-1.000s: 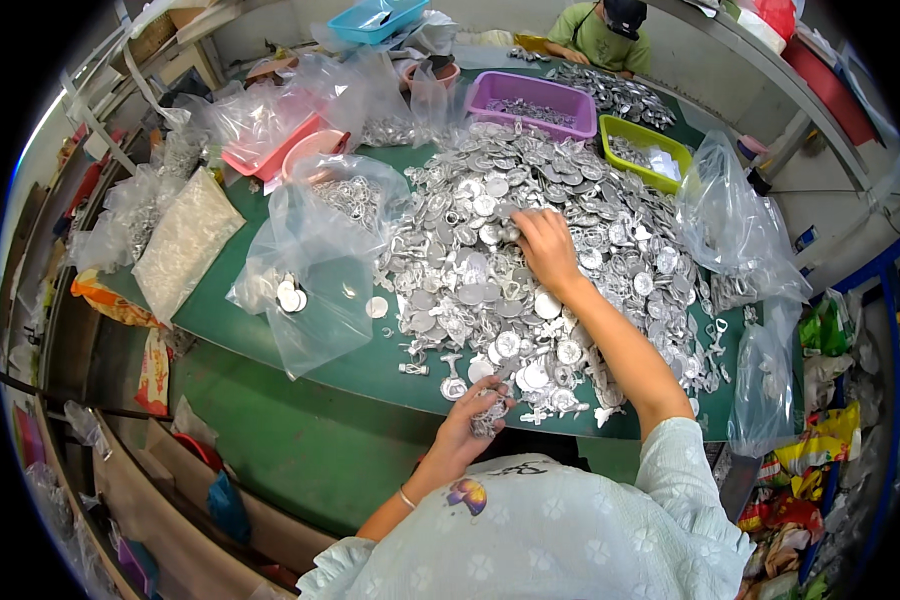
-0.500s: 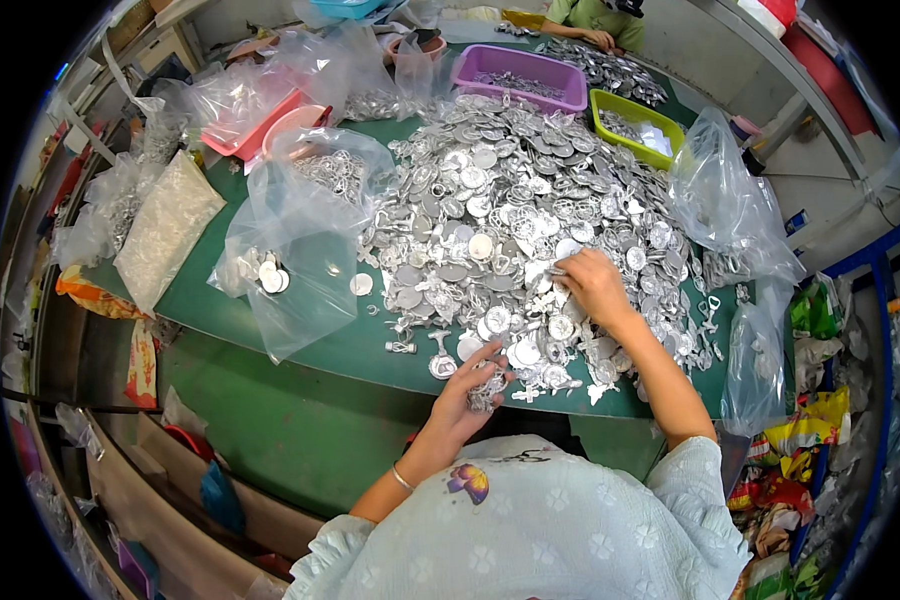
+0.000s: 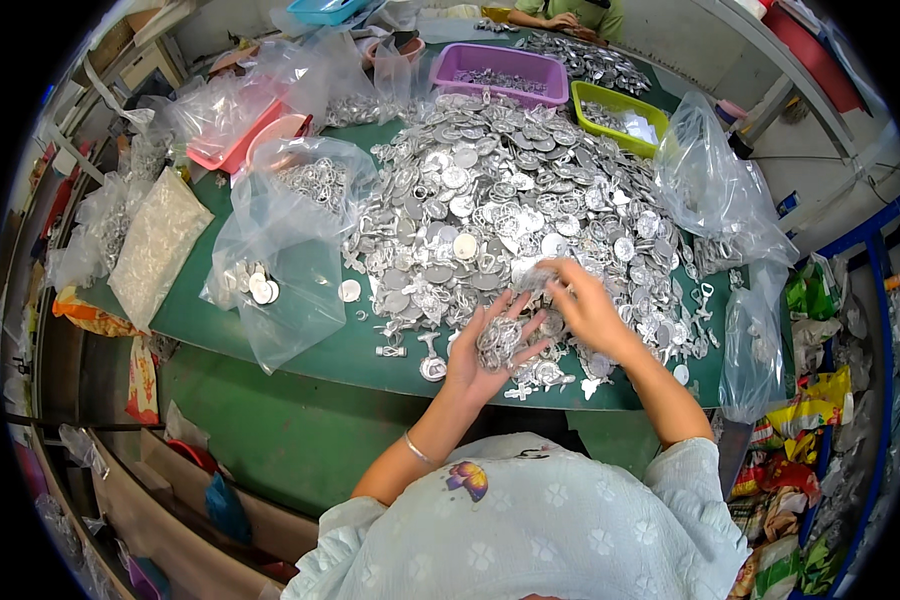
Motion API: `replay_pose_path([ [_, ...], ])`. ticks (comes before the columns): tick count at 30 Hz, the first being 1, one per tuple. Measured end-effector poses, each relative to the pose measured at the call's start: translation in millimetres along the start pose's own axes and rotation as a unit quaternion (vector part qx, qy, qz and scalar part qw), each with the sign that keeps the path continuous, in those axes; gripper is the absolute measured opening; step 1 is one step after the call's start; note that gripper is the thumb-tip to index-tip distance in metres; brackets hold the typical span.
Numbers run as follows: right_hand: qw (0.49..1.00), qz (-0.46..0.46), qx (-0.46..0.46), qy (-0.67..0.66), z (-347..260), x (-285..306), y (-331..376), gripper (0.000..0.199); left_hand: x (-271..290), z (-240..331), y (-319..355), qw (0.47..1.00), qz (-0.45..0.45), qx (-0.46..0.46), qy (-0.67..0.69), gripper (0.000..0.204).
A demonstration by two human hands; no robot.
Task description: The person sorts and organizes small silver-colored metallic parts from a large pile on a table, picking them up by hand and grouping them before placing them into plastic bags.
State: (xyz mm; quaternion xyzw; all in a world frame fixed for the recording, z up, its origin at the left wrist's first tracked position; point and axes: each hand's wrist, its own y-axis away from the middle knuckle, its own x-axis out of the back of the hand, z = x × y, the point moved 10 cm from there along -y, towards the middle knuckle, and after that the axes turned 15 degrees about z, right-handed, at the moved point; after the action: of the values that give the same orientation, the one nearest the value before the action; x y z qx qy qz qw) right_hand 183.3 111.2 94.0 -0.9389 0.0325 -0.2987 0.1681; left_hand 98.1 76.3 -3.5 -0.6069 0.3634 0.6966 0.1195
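Left hand [image 3: 482, 355] and right hand [image 3: 582, 305] have converged over one metal-piece pile [image 3: 530, 185] on the tabletop [image 3: 385, 380]. Left: palm open, fingers spread, carrying one clump [image 3: 499, 345]. Right: fingers bent, grip indeterminable.

1. the left hand [image 3: 467, 366] is turned palm up and lightly cupped, its fingers spread apart and pointing away from the body.
2. its thumb stands out on the left side, apart from the fingers.
3. the left forearm [image 3: 398, 468] slants forward and to the right from the torso [image 3: 530, 520].
4. the right hand [image 3: 592, 312] is back up, near the left fingertips, with its fingers bent leftward; whether its thumb and fingertips meet is hard to tell.
5. the right forearm [image 3: 662, 390] angles forward and to the left, bare below the short sleeve [image 3: 692, 482].
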Motion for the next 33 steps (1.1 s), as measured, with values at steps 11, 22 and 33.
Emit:
replay_pose_path([
  [11, 0.937, 0.175, 0.168, 0.252, 41, -28, -79, 0.040, 28, 9, -29, 0.998, 0.058, 0.014, 0.033, 0.035],
  [22, 0.994, 0.013, -0.030, -0.100, 18, -38, -43, 0.022, -1, 34, -29, 0.992, 0.019, -0.111, -0.062, 0.037],
  [33, 0.922, 0.066, 0.215, 0.316, 41, -56, -63, 0.037, -5, 23, -29, 0.996, 0.011, -0.009, 0.089, 0.022],
])
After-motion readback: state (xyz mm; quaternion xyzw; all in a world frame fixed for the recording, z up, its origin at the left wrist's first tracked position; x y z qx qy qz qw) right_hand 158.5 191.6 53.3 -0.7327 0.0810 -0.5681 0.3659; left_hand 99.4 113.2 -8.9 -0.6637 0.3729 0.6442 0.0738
